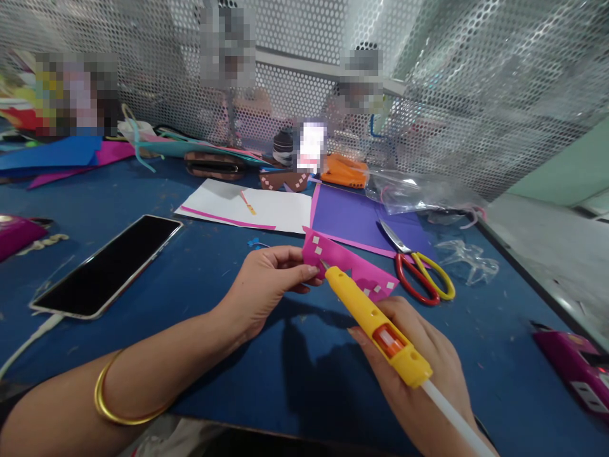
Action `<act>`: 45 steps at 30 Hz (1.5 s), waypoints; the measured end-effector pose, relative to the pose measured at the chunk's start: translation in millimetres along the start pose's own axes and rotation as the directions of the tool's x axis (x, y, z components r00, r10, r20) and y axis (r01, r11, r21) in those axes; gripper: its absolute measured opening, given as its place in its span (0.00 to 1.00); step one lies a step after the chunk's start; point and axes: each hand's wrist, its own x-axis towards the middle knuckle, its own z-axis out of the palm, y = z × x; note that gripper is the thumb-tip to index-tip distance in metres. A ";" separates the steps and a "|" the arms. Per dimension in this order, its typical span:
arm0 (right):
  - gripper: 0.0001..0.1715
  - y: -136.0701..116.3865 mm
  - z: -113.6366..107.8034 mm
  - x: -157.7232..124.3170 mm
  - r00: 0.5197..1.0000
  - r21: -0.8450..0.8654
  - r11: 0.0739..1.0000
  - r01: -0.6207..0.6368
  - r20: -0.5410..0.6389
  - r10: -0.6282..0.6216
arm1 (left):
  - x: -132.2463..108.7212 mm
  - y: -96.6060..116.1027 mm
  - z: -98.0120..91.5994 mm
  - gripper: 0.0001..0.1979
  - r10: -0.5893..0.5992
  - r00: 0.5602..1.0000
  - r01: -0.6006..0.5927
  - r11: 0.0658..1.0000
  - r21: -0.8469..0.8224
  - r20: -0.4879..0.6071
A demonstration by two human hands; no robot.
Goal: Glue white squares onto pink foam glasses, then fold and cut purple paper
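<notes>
The pink paper piece (328, 249), with small white squares on it, was held by its left end between the thumb and fingers of the left hand (266, 279). The yellow glue gun (354, 298) was gripped in the right hand (435, 352), and its tip was pointed at this piece — whether they were touching could not be told. Beyond, on the blue table (204, 260), white paper (285, 206) and a purple sheet (352, 212) were laid, with scissors (404, 250) partly over the sheet. At left, a phone (111, 266) was placed — a white cable (47, 326) was plugged into it.
</notes>
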 end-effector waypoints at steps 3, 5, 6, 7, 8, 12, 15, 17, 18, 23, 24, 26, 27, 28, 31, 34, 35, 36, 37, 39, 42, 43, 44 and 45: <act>0.09 -1.2 -0.9 0.2 1.000 -0.005 1.000 -0.004 0.002 0.004 | 0.4 -0.1 0.3 0.07 -0.002 1.000 0.002 1.000 0.006 -0.005; 0.09 -1.2 -0.8 0.4 1.000 -0.006 1.000 -0.005 0.008 0.005 | 0.5 0.1 0.6 0.06 0.000 1.000 0.000 1.000 0.007 -0.006; 0.09 -0.9 -0.6 0.5 1.000 -0.006 1.000 -0.005 0.008 0.005 | 0.6 0.3 0.6 0.06 0.002 1.000 -0.002 1.000 0.007 -0.006; 0.09 -0.5 -0.3 0.5 1.000 -0.006 1.000 -0.003 0.006 0.003 | 0.6 0.4 0.7 0.06 0.005 1.000 -0.005 1.000 0.008 -0.005; 0.09 -0.1 0.1 0.5 1.000 -0.008 1.000 0.000 0.004 0.000 | 0.7 0.4 0.6 0.05 0.007 1.000 -0.007 1.000 0.008 -0.003; 0.09 1.0 1.0 0.2 1.000 -0.026 1.000 0.012 -0.002 -0.012 | 0.9 0.3 0.4 0.05 0.010 1.000 -0.010 1.000 0.010 0.006; 0.08 0.8 0.9 -0.2 1.000 -0.035 0.999 0.005 -0.001 -0.006 | 0.8 0.2 0.1 0.06 0.010 1.000 -0.010 1.000 0.010 0.011; 0.08 0.5 0.5 -0.2 1.000 -0.036 0.999 0.004 -0.007 -0.004 | 0.6 0.1 -0.1 0.05 0.009 1.000 -0.009 1.000 0.005 0.010; 0.08 0.4 0.3 0.0 1.000 -0.034 0.999 0.005 -0.007 -0.005 | 0.4 0.0 -0.3 0.05 0.010 1.000 -0.010 1.000 0.003 0.011; 0.10 0.1 0.0 0.7 1.000 -0.028 1.000 -0.001 0.004 0.001 | 0.3 -0.6 -1.3 0.04 0.015 1.000 -0.015 1.000 0.014 0.021; 0.09 0.1 0.2 0.6 1.000 -0.027 1.000 -0.002 0.000 0.002 | 0.5 -0.6 -1.4 0.04 0.014 1.000 -0.014 1.000 0.016 0.019; 0.09 0.2 0.7 0.1 1.000 -0.023 1.000 -0.001 -0.015 0.001 | 0.8 -0.5 -1.3 0.05 0.012 1.000 -0.012 1.000 0.017 0.013; 0.09 0.3 0.9 -0.2 1.000 -0.021 1.000 0.001 -0.020 -0.001 | 0.9 -0.5 -1.2 0.05 0.011 1.000 -0.012 1.000 0.017 0.009; 0.09 0.5 1.2 -0.6 1.000 -0.020 1.000 0.004 -0.024 -0.004 | 0.9 -0.5 -1.0 0.05 0.011 1.000 -0.011 1.000 0.019 0.007; 0.08 1.0 1.6 -1.4 1.000 -0.026 1.000 0.009 -0.021 -0.010 | 0.7 -0.5 -0.6 0.05 0.011 1.000 -0.011 1.000 0.014 0.006; 0.07 1.3 1.3 -1.6 1.000 -0.034 0.999 -0.002 -0.011 0.002 | 0.4 -0.3 -0.3 0.05 0.006 1.000 -0.006 1.000 0.002 0.009; 0.07 1.4 1.2 -1.6 1.000 -0.033 0.999 -0.006 -0.007 0.006 | 0.4 -0.3 -0.3 0.05 0.005 1.000 -0.005 1.000 -0.001 0.010; 0.07 1.4 1.1 -1.6 1.000 -0.033 0.999 -0.010 -0.005 0.010 | 0.4 -0.2 -0.2 0.05 0.005 1.000 -0.005 1.000 -0.003 0.011; 0.08 1.5 1.0 -1.5 1.000 -0.033 0.999 -0.012 -0.001 0.012 | 0.4 -0.3 -0.2 0.05 0.006 1.000 -0.006 1.000 -0.004 0.011; 0.08 1.4 0.9 -1.5 1.000 -0.033 0.999 -0.018 0.006 0.018 | 0.5 -0.5 -0.1 0.04 0.008 1.000 -0.008 1.000 -0.004 0.012; 0.09 1.1 0.7 -1.5 1.000 -0.035 0.999 -0.024 0.014 0.025 | 0.7 -0.9 -0.3 0.04 0.010 1.000 -0.010 1.000 -0.003 0.016; 0.08 1.0 0.6 -1.6 1.000 -0.037 0.999 -0.024 0.015 0.024 | 0.8 -1.0 -0.5 0.04 0.010 1.000 -0.010 1.000 -0.003 0.017; 0.09 0.9 0.5 -1.7 1.000 -0.040 0.999 -0.021 0.012 0.022 | 0.9 -1.0 -0.6 0.05 0.011 1.000 -0.011 1.000 -0.003 0.016; 0.09 0.8 0.5 -1.8 1.000 -0.045 0.999 -0.019 0.008 0.019 | 1.0 -1.0 -0.8 0.05 0.011 1.000 -0.011 1.000 -0.003 0.014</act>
